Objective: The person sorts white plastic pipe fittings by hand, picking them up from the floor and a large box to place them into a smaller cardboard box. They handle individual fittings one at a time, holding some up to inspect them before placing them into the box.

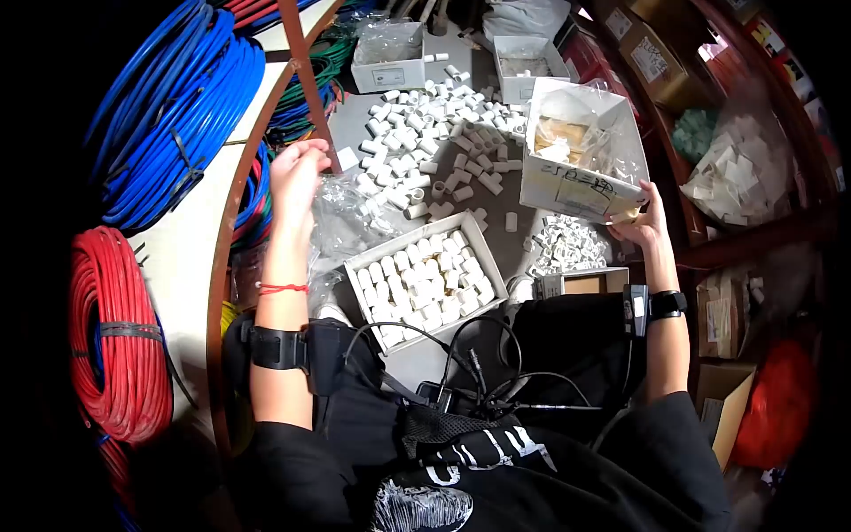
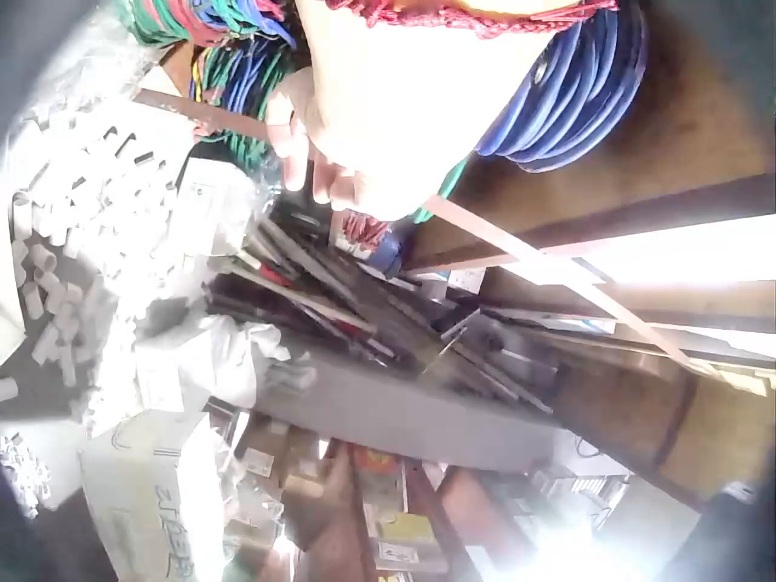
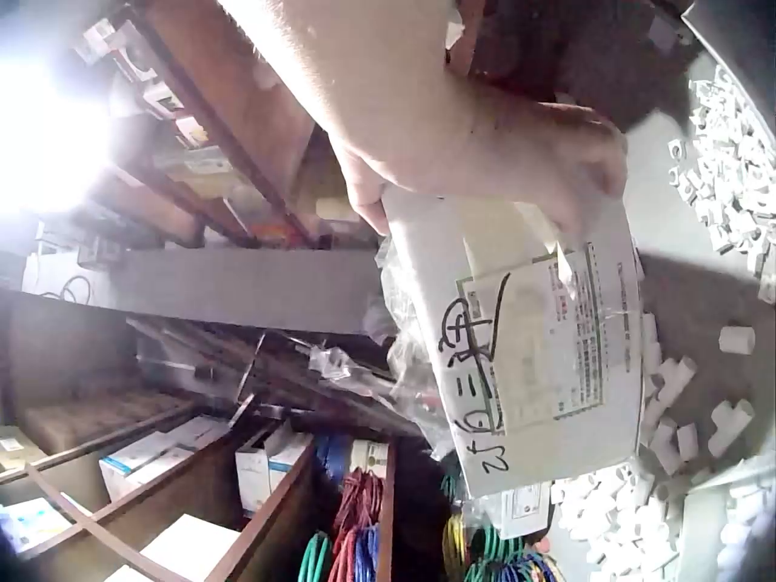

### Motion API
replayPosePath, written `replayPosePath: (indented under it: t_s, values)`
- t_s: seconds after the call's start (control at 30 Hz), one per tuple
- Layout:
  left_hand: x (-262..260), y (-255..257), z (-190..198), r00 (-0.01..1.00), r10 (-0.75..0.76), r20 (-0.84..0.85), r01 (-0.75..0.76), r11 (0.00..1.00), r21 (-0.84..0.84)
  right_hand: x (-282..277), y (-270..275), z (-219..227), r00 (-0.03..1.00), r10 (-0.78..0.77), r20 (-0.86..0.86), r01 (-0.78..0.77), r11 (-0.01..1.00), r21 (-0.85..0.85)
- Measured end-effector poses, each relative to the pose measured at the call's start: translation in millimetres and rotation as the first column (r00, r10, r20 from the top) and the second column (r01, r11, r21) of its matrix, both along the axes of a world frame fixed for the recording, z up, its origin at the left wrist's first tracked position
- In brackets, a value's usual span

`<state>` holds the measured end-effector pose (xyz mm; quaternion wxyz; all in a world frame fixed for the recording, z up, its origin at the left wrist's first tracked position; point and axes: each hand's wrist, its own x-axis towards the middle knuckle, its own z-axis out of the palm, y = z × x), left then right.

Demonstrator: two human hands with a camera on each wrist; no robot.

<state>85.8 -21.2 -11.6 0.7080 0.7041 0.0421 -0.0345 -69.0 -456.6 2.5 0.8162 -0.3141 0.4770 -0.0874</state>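
My right hand [image 1: 645, 224] grips the near right corner of a white box [image 1: 581, 191], which hangs tilted above the floor. Clear plastic and a few pale pieces lie inside it. In the right wrist view the hand [image 3: 485, 146] clasps the edge of the box [image 3: 546, 364], whose labelled side bears black handwriting. My left hand [image 1: 297, 173] is raised near the shelf post with loosely bent fingers and nothing visible in it; the left wrist view shows this hand [image 2: 364, 133] too. White fittings [image 1: 403, 133] lie heaped on the floor between the hands.
An open box of fittings in rows [image 1: 498, 285] stands by my legs. Farther back are two white boxes [image 1: 390, 75] [image 1: 532, 87]. Small white pieces [image 1: 567, 244] lie below the held box. Blue coils [image 1: 191, 106] and red coils [image 1: 120, 328] are left; shelves with cartons [image 1: 651, 58] right.
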Motion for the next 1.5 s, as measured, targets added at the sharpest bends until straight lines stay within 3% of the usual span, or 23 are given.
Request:
replayPosePath:
  t_s: [0.1, 0.17, 0.5, 0.7, 0.87, 0.93, 0.97, 1.0, 1.03, 1.07, 1.2, 1.27, 1.33, 1.37, 1.5]
  values:
    - [-3.4, 0.5, 7.1, 0.999, -0.013, -0.045, 0.007, 0.992, -0.123, -4.3, -17.7, -10.6, 0.994, -0.009, 0.105, 0.007, 1.0, 0.021]
    - [-5.1, -1.0, 10.6, 0.997, -0.03, -0.066, 0.016, 0.977, -0.213, -6.6, -25.2, -11.3, 0.998, -0.026, 0.06, 0.026, 1.0, 0.0]
    - [-6.2, 3.2, 10.0, 0.996, -0.06, -0.072, 0.042, 0.973, -0.227, -7.6, -2.1, 10.4, 0.991, -0.116, 0.067, 0.115, 0.993, 0.019]
    - [-6.2, 2.9, 10.2, 0.995, -0.072, -0.075, 0.053, 0.97, -0.237, -0.8, 5.4, 15.8, 0.978, -0.2, -0.055, 0.203, 0.978, 0.058]
    - [-6.7, 3.2, 8.7, 0.993, -0.083, -0.081, 0.06, 0.967, -0.246, 8.9, -7.1, -8.2, 0.994, 0.072, 0.084, -0.071, 0.997, -0.011]
    - [-8.0, 1.2, 8.0, 0.993, -0.087, -0.077, 0.065, 0.966, -0.249, 33.2, -9.5, -21.9, 0.975, 0.166, 0.144, -0.179, 0.981, 0.078]
    - [-11.2, -1.6, 10.1, 0.993, -0.091, -0.072, 0.07, 0.966, -0.248, 50.0, -9.7, -26.2, 0.978, 0.184, 0.093, -0.197, 0.97, 0.146]
    - [-13.0, -4.2, 12.1, 0.993, -0.094, -0.066, 0.075, 0.966, -0.247, 69.8, 0.3, -32.3, 0.978, 0.17, 0.118, -0.191, 0.963, 0.191]
    - [-14.1, -6.0, 13.3, 0.993, -0.1, -0.062, 0.081, 0.964, -0.253, 87.6, 13.2, -35.4, 0.96, 0.228, 0.162, -0.249, 0.961, 0.121]
    - [-15.3, -6.6, 14.5, 0.993, -0.105, -0.061, 0.086, 0.964, -0.253, 109.4, 24.8, -43.3, 0.978, 0.179, 0.103, -0.188, 0.979, 0.082]
    - [-26.3, -5.4, 23.4, 0.992, -0.103, -0.08, 0.082, 0.97, -0.228, 178.2, 78.0, -81.7, 0.913, 0.357, 0.197, -0.356, 0.934, -0.041]
    - [-35.2, -7.0, 31.2, 0.992, -0.044, -0.119, 0.021, 0.983, -0.183, 214.5, 95.7, -107.8, 0.933, 0.305, 0.188, -0.327, 0.94, 0.095]
    - [-33.3, 1.9, 25.2, 0.99, -0.112, -0.091, 0.102, 0.989, -0.104, 241.8, 116.9, -127.1, 0.932, 0.332, 0.146, -0.351, 0.928, 0.125]
    - [-38.1, -1.4, 28.2, 0.992, -0.044, -0.12, 0.033, 0.996, -0.087, 247.3, 128.1, -136.7, 0.861, 0.408, 0.302, -0.446, 0.893, 0.065]
    - [-34.7, -6.5, 24.9, 0.989, 0.011, -0.15, -0.027, 0.994, -0.108, 281.7, 149.9, -187.6, 0.833, 0.458, 0.312, -0.492, 0.87, 0.037]
